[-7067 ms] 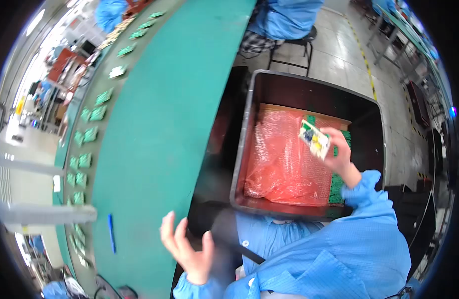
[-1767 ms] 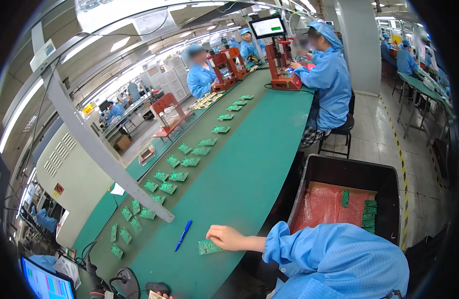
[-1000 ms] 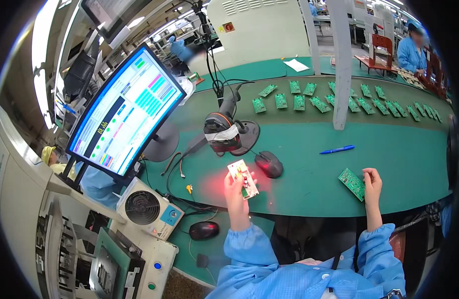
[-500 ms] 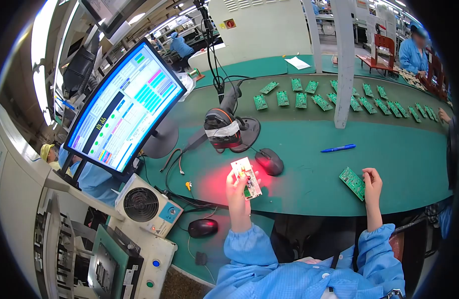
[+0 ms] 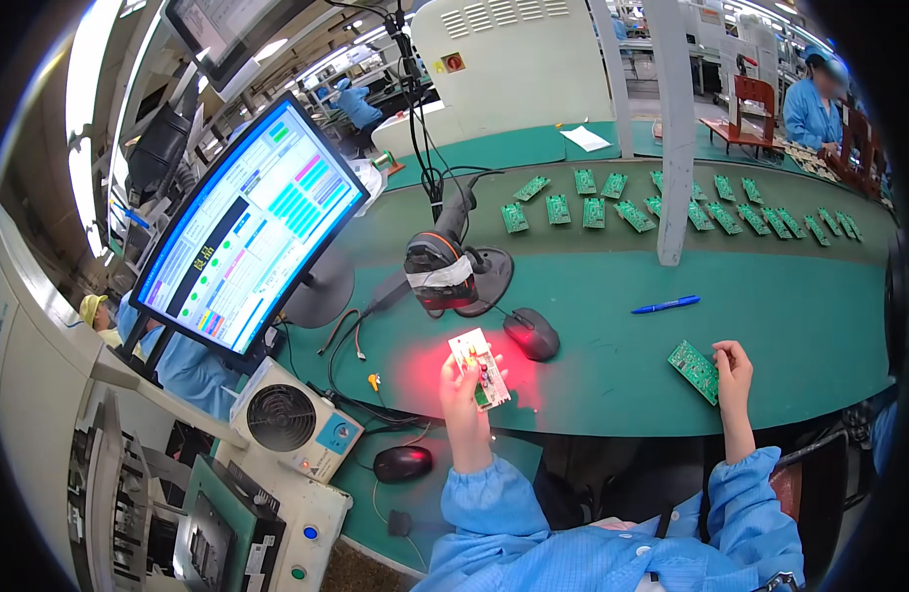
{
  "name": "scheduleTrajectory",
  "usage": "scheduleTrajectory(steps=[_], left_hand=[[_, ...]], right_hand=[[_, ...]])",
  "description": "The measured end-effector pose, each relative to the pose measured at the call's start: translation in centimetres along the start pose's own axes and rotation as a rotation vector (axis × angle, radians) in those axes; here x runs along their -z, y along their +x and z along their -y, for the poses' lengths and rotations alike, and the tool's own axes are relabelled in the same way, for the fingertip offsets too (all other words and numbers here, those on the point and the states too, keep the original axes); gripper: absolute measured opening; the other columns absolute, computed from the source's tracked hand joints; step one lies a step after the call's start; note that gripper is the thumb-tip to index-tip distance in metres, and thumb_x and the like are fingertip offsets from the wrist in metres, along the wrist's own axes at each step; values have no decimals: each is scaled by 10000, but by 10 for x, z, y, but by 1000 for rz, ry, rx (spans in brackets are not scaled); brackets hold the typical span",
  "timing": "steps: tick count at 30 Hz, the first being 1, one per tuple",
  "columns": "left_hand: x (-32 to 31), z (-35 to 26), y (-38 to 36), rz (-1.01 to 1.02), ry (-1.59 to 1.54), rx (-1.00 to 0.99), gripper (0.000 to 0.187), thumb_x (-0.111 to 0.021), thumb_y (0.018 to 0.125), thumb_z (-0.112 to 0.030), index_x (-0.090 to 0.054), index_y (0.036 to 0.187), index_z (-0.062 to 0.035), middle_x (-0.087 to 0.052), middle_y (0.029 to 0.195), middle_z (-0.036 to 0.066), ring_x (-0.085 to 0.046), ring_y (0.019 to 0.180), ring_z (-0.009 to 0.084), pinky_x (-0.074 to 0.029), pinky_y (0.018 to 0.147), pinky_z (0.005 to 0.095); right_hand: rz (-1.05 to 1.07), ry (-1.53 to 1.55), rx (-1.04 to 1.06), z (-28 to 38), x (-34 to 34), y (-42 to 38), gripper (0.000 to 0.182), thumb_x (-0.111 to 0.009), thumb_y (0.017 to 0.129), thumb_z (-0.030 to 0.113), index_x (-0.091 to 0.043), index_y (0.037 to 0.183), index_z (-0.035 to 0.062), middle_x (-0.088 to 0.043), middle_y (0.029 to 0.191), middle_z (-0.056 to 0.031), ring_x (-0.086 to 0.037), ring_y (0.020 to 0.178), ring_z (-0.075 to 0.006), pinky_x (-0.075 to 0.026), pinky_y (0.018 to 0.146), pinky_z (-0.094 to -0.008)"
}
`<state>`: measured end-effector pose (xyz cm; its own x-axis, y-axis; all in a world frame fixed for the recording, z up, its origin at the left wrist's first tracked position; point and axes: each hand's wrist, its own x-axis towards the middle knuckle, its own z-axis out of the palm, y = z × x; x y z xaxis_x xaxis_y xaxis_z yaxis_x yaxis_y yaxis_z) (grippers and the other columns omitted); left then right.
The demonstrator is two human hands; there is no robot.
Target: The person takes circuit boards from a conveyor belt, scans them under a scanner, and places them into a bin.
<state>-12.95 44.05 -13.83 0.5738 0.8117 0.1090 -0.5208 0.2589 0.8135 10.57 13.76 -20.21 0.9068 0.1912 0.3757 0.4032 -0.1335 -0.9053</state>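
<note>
My left hand (image 5: 462, 403) is closed on a circuit board (image 5: 493, 383), tilted up, with its component side partly showing under my thumb. Red light from the barcode scanner (image 5: 442, 274) falls on this board and on the hand. The scanner sits in its stand just beyond them, a strip of white tape around its head. Over at the right, a second green circuit board (image 5: 692, 370) is pinched at its right edge by my right hand (image 5: 735, 373), close over the green mat near the table's front edge.
A black mouse (image 5: 531, 333) lies right of the scanner, and a blue pen (image 5: 666, 305) farther right. Several green boards (image 5: 632, 215) are spread along the back strip, behind a white post (image 5: 677, 148). At left stand a monitor (image 5: 257, 222) and a fan unit (image 5: 295, 414).
The view has shifted slightly. Both hands keep their boards, the left one still in the red light. Another person's hand at the far right edge has gone out of sight.
</note>
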Motion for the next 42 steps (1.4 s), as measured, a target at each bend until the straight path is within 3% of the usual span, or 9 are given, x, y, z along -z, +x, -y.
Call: scheduleTrajectory(steps=[8,14,17,23,27,30,35,39,42], left_hand=[[0,6,-1,-37,-68,-14,343,-483,889,-73,-386,1209,-1,-546,1105,210,-585,967,323,-512,803,461],[-33,21,-17,175,-130,232,313,-493,877,-89,-466,1175,3,-575,1098,163,-596,893,230,-514,764,343],[-49,29,-25,274,-58,305,312,-486,869,-80,-468,1169,4,-579,1095,156,-599,865,220,-509,752,321],[-60,32,-29,303,-51,313,302,-460,890,-72,-417,1176,17,-550,1106,200,-598,912,255,-512,796,366],[-63,32,-35,252,-71,327,453,-472,853,-48,-308,1273,-19,-470,1201,199,-571,959,272,-503,820,401],[-69,38,-41,249,-27,352,423,-472,853,-15,-312,1245,-22,-459,1215,185,-554,972,256,-489,838,386],[-84,69,-37,320,175,222,322,-476,885,-51,-369,1187,-22,-524,1142,184,-592,909,238,-508,805,360],[-83,111,-25,552,462,300,287,-526,866,-73,-427,1126,-3,-591,1020,149,-619,843,215,-507,730,319],[-98,120,-29,641,956,-173,225,-627,746,-138,-590,940,-31,-597,911,158,-568,826,324,-458,725,384]], right_hand=[[-67,-106,120,14,-4,-1,37,-537,798,1,-572,808,6,-488,716,-25,-471,601,-80,-363,528,-210],[116,-574,478,60,0,-25,477,-741,621,176,-527,1026,44,-497,1020,-112,-487,958,-271,-402,812,-378],[185,-653,426,72,6,-34,591,-767,570,185,-503,1081,47,-479,1083,-116,-447,1033,-312,-370,870,-421],[243,-619,255,45,17,-33,528,-738,586,111,-527,1066,48,-518,1070,-106,-477,1025,-295,-381,857,-393],[173,-416,435,76,15,-25,452,-715,607,66,-552,1028,46,-555,1034,-112,-516,982,-299,-418,814,-365],[171,-301,368,106,5,-26,325,-671,725,92,-559,1021,18,-601,926,-103,-573,888,-249,-450,759,-330],[552,654,-403,126,-11,-26,322,-424,948,275,-569,982,-11,-623,745,-52,-602,604,-112,-466,532,-232],[535,699,-410,123,-20,-25,344,-397,954,291,-573,972,-5,-625,756,-70,-596,565,-117,-453,485,-213],[526,655,-398,122,-24,-25,353,-396,954,298,-583,946,-2,-622,721,-61,-580,520,-103,-439,455,-207]])
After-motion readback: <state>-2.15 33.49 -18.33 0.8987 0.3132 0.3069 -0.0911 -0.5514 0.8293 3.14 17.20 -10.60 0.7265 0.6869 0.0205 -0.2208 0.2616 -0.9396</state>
